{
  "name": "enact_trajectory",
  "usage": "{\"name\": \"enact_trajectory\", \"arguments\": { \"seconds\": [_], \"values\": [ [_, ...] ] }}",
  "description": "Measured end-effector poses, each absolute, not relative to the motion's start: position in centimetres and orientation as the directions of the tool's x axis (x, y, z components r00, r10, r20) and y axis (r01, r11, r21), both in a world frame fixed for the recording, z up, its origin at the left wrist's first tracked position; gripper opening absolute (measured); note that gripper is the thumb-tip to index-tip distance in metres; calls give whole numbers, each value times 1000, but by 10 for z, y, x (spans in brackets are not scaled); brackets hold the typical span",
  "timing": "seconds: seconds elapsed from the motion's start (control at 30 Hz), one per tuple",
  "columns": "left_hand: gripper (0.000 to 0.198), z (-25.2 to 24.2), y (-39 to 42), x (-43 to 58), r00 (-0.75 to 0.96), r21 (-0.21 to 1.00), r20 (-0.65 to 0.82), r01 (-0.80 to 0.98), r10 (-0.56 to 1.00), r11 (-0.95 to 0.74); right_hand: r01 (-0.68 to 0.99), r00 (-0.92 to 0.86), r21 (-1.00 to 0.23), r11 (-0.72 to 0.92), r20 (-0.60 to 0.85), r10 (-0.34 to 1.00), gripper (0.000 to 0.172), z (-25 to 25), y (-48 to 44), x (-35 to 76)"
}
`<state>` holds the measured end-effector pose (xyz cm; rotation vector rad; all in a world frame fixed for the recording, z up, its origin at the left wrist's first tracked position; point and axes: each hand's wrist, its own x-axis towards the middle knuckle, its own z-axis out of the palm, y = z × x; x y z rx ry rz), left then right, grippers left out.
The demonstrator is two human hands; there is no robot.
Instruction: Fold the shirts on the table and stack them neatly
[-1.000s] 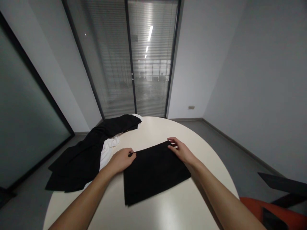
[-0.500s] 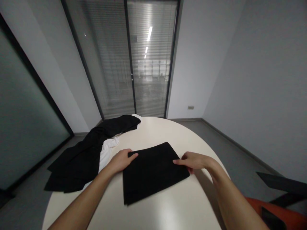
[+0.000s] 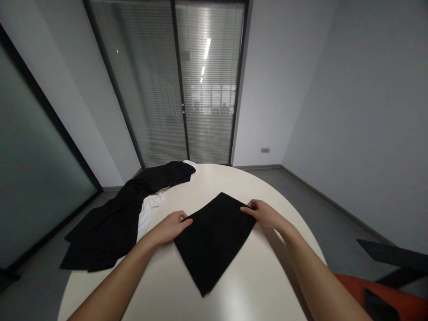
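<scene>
A folded black cloth [image 3: 214, 238] lies on the round white table [image 3: 254, 285], turned so that one corner points toward me. My left hand [image 3: 170, 226] pinches its left corner, fingers closed on the fabric. My right hand [image 3: 264, 214] grips the right corner in the same way. Both forearms reach in from the bottom of the view.
A heap of black garments [image 3: 113, 218] with a white one [image 3: 150, 207] beneath it covers the table's far left side and hangs over the edge. An orange chair [image 3: 384, 298] stands at the lower right. Glass doors with blinds [image 3: 187, 89] face me.
The folded cloth has been turned on the table, from lying square to me to a diamond. My right hand moved from its near right edge up to the right corner.
</scene>
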<state>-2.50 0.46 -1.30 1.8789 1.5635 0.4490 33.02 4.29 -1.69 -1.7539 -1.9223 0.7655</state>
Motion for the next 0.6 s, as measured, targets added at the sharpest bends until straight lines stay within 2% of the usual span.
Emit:
{"name": "enact_trajectory", "arguments": {
  "seconds": [0.07, 0.13, 0.2, 0.3, 0.37, 0.43, 0.53, 0.6],
  "values": [
    [57, -8, -3, -21, 320, 736, -248, 676, 914, -37, 716, -14, -696, 61, 73, 997, 39, -28, 54, 328],
    [78, -3, -9, -17, 399, 777, -317, 630, 860, -6, 672, 34, -737, 75, 133, 991, 38, -36, 60, 326],
    [93, 1, -13, -17, 427, 779, -332, 627, 841, -10, 669, 67, -743, 36, 109, 992, 45, -37, 60, 326],
    [105, 6, -15, -18, 403, 763, -320, 646, 858, -19, 759, 164, -639, -127, -2, 986, 65, -27, 52, 330],
    [106, 6, -14, -19, 412, 761, -321, 648, 853, -27, 818, 203, -533, -215, -83, 976, 76, -15, 44, 333],
    [98, 6, -14, -19, 457, 767, -317, 639, 831, -59, 851, 145, -470, -233, -216, 966, 81, -4, 36, 332],
    [78, 4, -16, -16, 511, 736, -219, 646, 831, -203, 845, -40, -496, -199, -429, 902, 85, 6, 24, 324],
    [69, 3, -18, -14, 496, 649, -107, 692, 862, -317, 818, -130, -543, -190, -496, 858, 81, 9, 17, 317]
  ]
}}
